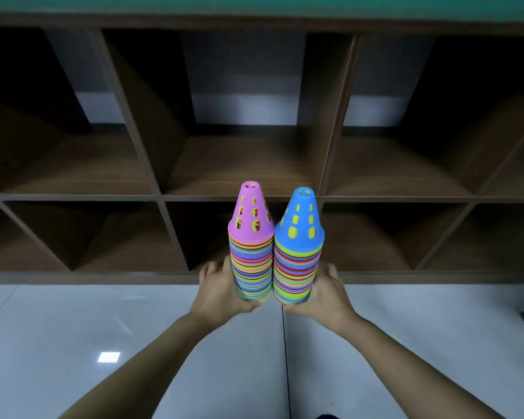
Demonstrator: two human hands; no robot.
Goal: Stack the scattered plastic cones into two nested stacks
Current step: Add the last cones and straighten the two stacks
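Cones nested in two touching stacks, pink-topped stack [251, 261] and blue-topped stack [295, 267], before the shelf unit's [103, 278] bottom front edge. Gripped low: left hand [220, 293] curled round pink base, right hand [327, 293] round blue. Best kept upright, moved together.

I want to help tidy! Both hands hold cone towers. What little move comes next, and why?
Probably ease both forward and set them in the shelf just ahead. The left hand grips the pink-topped stack, the right hand the blue-topped stack, upright and side by side; no loose cones show, and the shelf stands open right behind them.
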